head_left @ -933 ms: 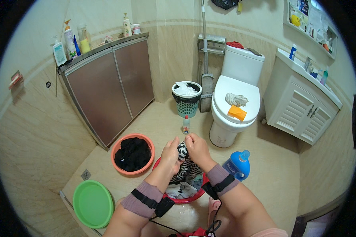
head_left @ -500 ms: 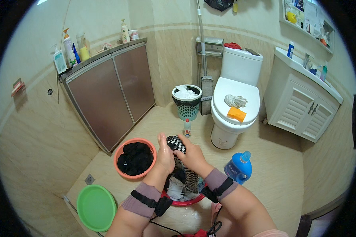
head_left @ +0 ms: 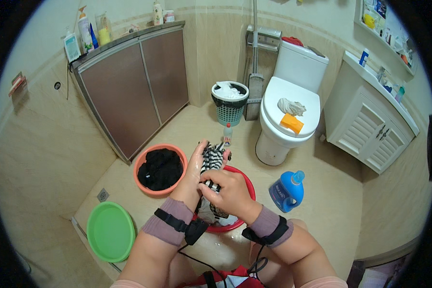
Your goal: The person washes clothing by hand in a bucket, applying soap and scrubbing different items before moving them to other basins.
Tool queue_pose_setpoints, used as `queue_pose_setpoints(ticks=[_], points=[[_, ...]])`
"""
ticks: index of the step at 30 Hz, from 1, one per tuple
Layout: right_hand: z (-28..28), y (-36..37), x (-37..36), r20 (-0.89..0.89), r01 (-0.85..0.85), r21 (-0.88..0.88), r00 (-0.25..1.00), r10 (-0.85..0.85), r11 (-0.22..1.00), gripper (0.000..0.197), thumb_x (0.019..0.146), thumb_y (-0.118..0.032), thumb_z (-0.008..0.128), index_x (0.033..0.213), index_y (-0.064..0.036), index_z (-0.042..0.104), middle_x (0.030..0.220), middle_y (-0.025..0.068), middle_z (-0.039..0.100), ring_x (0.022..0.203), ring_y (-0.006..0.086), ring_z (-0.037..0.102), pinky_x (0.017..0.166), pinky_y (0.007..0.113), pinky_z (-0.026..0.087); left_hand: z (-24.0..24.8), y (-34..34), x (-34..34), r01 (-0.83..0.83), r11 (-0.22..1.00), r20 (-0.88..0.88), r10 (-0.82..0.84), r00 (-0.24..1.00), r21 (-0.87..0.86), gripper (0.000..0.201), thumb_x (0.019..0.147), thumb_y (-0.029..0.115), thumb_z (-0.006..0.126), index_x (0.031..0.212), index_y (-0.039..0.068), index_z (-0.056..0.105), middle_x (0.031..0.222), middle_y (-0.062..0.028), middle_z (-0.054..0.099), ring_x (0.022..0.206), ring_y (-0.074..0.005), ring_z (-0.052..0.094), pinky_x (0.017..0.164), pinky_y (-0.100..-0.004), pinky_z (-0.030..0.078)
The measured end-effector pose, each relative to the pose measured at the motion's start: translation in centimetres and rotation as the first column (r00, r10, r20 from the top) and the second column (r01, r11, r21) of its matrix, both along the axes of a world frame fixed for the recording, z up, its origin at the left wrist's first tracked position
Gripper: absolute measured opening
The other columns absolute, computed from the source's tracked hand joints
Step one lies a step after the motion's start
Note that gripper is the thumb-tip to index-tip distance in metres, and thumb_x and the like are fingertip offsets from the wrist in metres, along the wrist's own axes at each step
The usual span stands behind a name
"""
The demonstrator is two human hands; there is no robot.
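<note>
A wet black-and-white patterned cloth [head_left: 212,158] is held up over the red basin [head_left: 249,185]. Along its left side lies my left hand [head_left: 196,164], palm turned to the cloth and partly covered by it; fingertips show at its far right edge. Lower down, my right hand [head_left: 230,191] has its fingers curled round the near part of the cloth. Beneath my hands, grey and light wet clothes [head_left: 207,211] lie in the red basin, largely hidden by my wrists.
Left stand an orange basin [head_left: 138,178] with black clothes [head_left: 161,169] and a green basin [head_left: 111,233]. A blue detergent jug [head_left: 287,191] is on the right. Beyond are a small bottle [head_left: 227,134], a waste bin [head_left: 229,113] and a toilet [head_left: 278,137]. Cabinets line both sides.
My right hand has moved down and nearer along the cloth, now gripping its lower part. More of the cloth lies stretched against my left hand. The view has tilted down.
</note>
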State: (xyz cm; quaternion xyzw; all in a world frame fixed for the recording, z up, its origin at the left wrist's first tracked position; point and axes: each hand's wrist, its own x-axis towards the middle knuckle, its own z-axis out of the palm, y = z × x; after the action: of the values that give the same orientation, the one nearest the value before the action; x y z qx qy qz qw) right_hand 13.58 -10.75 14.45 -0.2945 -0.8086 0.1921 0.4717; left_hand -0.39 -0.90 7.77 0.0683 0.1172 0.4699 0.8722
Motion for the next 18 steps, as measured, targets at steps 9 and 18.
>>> queue_pose_setpoints(ticks=[9, 18], points=[[-1.6, 5.9, 1.9, 0.044, 0.452, -0.083, 0.892, -0.45, 0.888, 0.023, 0.081, -0.028, 0.067, 0.08, -0.0058, 0.064, 0.069, 0.0164, 0.062, 0.063, 0.0349, 0.063, 0.057, 0.04, 0.048, 1.4, -2.9, 5.0, -0.298, 0.954, -0.373, 0.26, 0.89, -0.045, 0.03, 0.097, 0.029, 0.044, 0.108, 0.006, 0.058, 0.103, -0.0111, 0.065, 0.099, -0.0247, 0.063, 0.088, -0.0459, 0.05], [-1.9, 5.2, 1.6, -0.006, 0.355, -0.084, 0.934, -0.356, 0.931, 0.026, 0.086, -0.029, 0.064, 0.078, -0.0044, 0.06, 0.064, 0.0152, 0.058, 0.057, 0.03, 0.059, 0.053, 0.038, 0.043, 1.8, -2.3, 3.5, -0.387, 0.922, -0.335, 0.375, 0.865, 0.033, 0.017, 0.091, 0.013, 0.048, 0.1, 0.001, 0.055, 0.092, -0.0115, 0.064, 0.089, -0.0261, 0.064, 0.082, -0.0423, 0.053]])
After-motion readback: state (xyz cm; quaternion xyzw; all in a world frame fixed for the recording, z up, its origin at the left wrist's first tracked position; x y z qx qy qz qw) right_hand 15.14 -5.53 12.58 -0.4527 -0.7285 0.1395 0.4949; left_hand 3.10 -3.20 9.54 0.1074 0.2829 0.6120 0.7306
